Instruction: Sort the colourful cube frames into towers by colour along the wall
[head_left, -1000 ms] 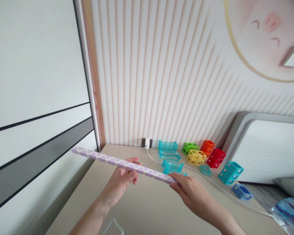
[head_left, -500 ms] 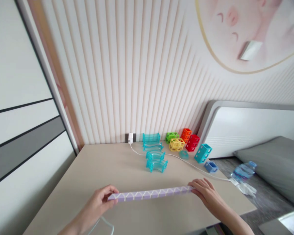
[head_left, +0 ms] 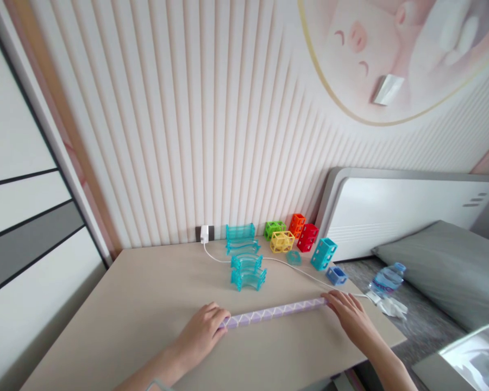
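A long, thin purple strip with a white zigzag pattern (head_left: 274,312) stretches between my hands near the front of the beige desk (head_left: 146,293). Its left end is gripped by my left hand (head_left: 204,331), the fingers curled over it. My right hand (head_left: 348,312) has its fingers closed over the right end, which sits a bit farther from me. The strip is straight and slants slightly up to the right.
Behind the strip are several clear teal curved pieces (head_left: 248,278), a yellow frame block (head_left: 282,241), a red block (head_left: 308,238), a teal block (head_left: 323,253) and a blue block (head_left: 336,275). A white cable (head_left: 293,267) crosses the desk. A bottle (head_left: 387,279) lies right of it.
The view has shifted to the right. My left hand has moved right and turned palm down over the strip's left end. The strip now tilts more, its right end farther away.
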{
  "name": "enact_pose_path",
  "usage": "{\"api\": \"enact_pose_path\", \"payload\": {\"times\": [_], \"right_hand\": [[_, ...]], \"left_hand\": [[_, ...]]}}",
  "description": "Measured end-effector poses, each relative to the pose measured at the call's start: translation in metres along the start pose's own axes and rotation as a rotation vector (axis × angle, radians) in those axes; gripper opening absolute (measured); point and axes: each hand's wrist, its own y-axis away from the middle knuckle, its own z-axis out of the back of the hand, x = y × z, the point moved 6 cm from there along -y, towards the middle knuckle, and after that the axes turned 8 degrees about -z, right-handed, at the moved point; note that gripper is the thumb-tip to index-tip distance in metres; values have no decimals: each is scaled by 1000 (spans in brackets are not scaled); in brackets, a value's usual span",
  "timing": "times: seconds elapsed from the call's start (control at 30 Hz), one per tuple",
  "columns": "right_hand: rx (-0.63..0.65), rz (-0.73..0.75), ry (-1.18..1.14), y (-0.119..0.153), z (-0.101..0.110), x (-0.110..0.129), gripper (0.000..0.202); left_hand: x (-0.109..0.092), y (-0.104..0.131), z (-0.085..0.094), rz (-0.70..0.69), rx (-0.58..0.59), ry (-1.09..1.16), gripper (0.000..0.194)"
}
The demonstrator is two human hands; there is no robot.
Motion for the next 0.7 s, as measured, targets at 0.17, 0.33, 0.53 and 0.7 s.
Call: {"api": "enact_pose_path", "payload": {"times": [0.17, 0.33, 0.53, 0.7], "right_hand": [[3, -15, -2, 5, 1, -10, 36], [-35, 25, 60, 9, 4, -23, 37], [-234, 32, 176, 10, 13, -9, 60], [-360, 200, -25, 7, 43, 89, 64]], "left_hand": [[-3, -2, -3, -42, -20, -21, 29], [-9, -11, -3, -96, 9, -57, 29], [-8, -13, -3, -102, -8, -92, 33], [7, 4, 24, -159, -180, -126, 30]]}}
